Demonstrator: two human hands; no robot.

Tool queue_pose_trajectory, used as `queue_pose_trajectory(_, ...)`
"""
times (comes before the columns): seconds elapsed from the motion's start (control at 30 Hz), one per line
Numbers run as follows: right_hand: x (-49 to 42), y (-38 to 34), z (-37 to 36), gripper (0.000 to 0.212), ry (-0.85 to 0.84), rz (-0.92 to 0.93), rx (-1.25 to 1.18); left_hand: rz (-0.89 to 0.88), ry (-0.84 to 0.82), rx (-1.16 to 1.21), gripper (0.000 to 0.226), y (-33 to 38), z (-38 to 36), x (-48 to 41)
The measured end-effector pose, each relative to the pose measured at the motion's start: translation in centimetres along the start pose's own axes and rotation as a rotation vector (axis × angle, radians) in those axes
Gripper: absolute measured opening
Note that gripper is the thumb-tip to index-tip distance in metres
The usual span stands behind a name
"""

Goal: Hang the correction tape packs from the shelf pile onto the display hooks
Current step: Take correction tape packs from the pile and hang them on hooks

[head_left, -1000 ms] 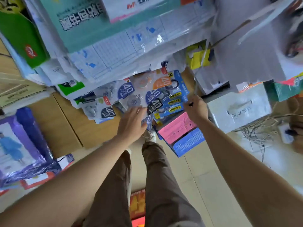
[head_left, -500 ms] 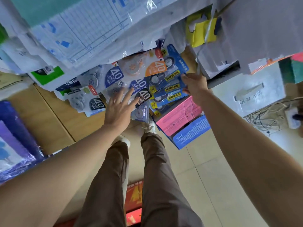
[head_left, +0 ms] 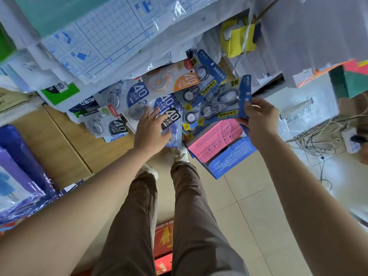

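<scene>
Right hand (head_left: 258,116) pinches the blue correction tape multipack (head_left: 223,100) by its card edge — light, probably slick; left hand (head_left: 151,130) flat on the pile (head_left: 137,92).

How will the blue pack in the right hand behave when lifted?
The blue correction tape pack is probably stiff: pinched at one edge by the right hand, no droop shows. Likely light: that pinch alone seems to carry it. Glossy blister could slip.
</scene>
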State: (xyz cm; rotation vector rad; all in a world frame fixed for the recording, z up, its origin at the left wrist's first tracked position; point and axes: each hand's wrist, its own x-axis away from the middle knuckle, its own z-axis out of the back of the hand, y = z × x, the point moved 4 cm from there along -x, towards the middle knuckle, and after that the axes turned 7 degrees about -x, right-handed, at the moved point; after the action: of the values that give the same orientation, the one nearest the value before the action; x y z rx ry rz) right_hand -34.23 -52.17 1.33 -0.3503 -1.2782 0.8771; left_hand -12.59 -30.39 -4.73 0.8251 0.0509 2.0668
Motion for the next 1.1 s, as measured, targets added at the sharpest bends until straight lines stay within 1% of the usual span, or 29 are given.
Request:
queue_pose_trajectory(0.1,1.5,0.4,1.9,0.007,-0.120,0.046,0.037,-0.015,0.105,0.223,0.059,1.5,1.7,0.0)
queue_pose_trajectory(0.17,2.5,0.8,2.2,0.011,-0.227,0.069,0.082,-0.038,0.080,0.381,0.064,2.7,2.4,0.0)
queue_pose_trajectory(0.23,3.1,1.3,1.9,0.012,-0.324,0.084,0.138,-0.057,-0.047,0.494,0.073,3.9,2.4,0.1)
queue_pose_trajectory(0.33,3.5,2.2,0.5,0.015,-0.477,0.102,0.216,-0.021,-0.360,0.660,0.084,4.2,0.9,0.7)
queue_pose_trajectory(0.37,3.5,2.5,-0.1,0.014,-0.504,0.107,0.230,-0.001,-0.394,0.672,0.082,3.8,0.5,1.0)
queue_pose_trajectory(0.4,3.5,2.8,-0.7,0.013,-0.513,0.110,0.236,0.016,-0.386,0.646,0.080,3.2,0.3,1.3)
queue_pose_trajectory(0.43,3.5,3.0,-1.3,0.014,-0.506,0.105,0.240,0.021,-0.353,0.622,0.072,2.6,0.1,1.6)
queue_pose_trajectory(0.5,2.8,3.5,-2.5,0.012,-0.495,0.085,0.267,0.024,-0.231,0.587,0.050,1.6,0.3,2.9)
queue_pose_trajectory(0.53,2.2,3.8,-3.1,0.013,-0.500,0.074,0.288,0.038,-0.171,0.558,0.049,1.0,0.4,3.7)
queue_pose_trajectory(0.6,0.4,4.2,-4.2,0.014,-0.449,0.068,0.306,0.092,-0.084,0.528,0.053,-0.5,0.7,5.3)
queue_pose_trajectory(0.67,-2.1,4.3,-5.3,0.016,-0.313,0.118,0.350,0.162,-0.048,0.542,0.056,-2.0,0.6,6.9)
queue_pose_trajectory(0.73,-4.5,3.6,-6.6,0.020,-0.178,0.174,0.473,0.223,0.006,0.552,0.051,-3.1,0.6,8.4)
queue_pose_trajectory(0.77,-5.4,3.4,-7.4,0.023,-0.138,0.158,0.507,0.252,0.038,0.548,0.048,-3.4,0.8,9.1)
queue_pose_trajectory(0.8,-6.2,3.3,-8.2,0.036,-0.116,0.123,0.511,0.285,0.064,0.543,0.046,-3.6,1.0,9.7)
queue_pose_trajectory(0.83,-6.8,3.2,-9.0,0.046,-0.105,0.077,0.496,0.321,0.077,0.542,0.046,-3.9,1.0,10.2)
queue_pose_trajectory(0.87,-7.1,3.0,-9.6,0.048,-0.095,0.045,0.467,0.347,0.081,0.538,0.046,-4.1,1.0,10.6)
queue_pose_trajectory(0.93,-7.0,2.3,-10.5,0.037,-0.067,0.009,0.399,0.387,0.080,0.540,0.048,-4.5,0.9,11.2)
queue_pose_trajectory(0.97,-7.0,2.1,-10.6,0.033,-0.027,-0.007,0.339,0.394,0.082,0.545,0.049,-4.7,0.9,11.4)
queue_pose_trajectory(1.03,-6.8,1.5,-10.4,0.037,0.087,-0.005,0.212,0.401,0.087,0.547,0.052,-4.8,1.0,11.6)
queue_pose_trajectory(1.1,-6.5,1.2,-10.3,0.041,0.128,-0.005,0.109,0.419,0.099,0.545,0.052,-5.0,1.1,11.6)
